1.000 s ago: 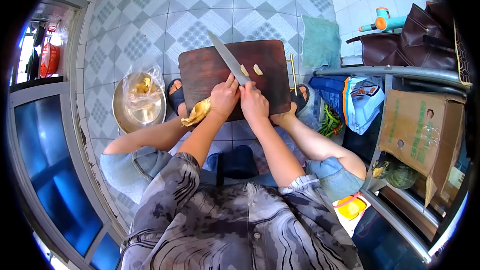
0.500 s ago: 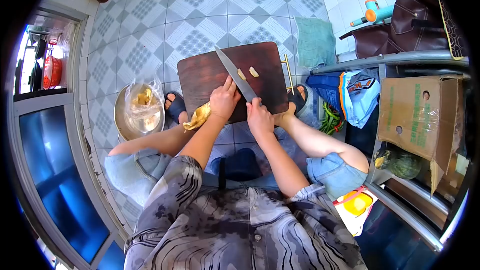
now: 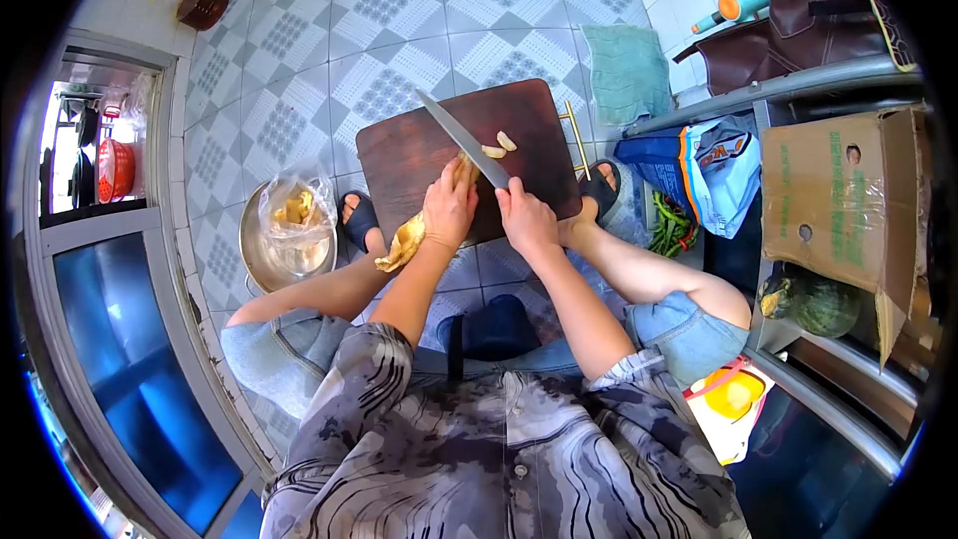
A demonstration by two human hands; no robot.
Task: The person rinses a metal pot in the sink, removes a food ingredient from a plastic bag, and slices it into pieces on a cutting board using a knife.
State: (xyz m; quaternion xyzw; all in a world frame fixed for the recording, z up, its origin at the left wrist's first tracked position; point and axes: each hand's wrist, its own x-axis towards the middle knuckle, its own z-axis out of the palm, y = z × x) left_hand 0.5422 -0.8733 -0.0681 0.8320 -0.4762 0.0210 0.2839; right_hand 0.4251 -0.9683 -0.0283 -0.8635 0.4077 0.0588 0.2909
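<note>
My right hand is closed round the handle of a kitchen knife, whose long blade slants up and left across the dark wooden cutting board. Beside the blade, my left hand presses a yellowish, wrinkled food piece, which looks like pickled vegetable, against the board. Its loose end hangs out below my left wrist, and its other end shows at my fingertips by the blade. My palm hides the middle. Two pale cut slices lie right of the blade.
On the left stands a metal basin with a plastic bag of similar yellowish food. Green and red chillies, a blue-white bag, a cardboard box and a dark green melon are on the right. My sandalled feet flank the board.
My left fingers have curled more round the food, and its end now shows at the blade. The nearer slice has shifted right, closer to the other. The whole view has shifted slightly.
</note>
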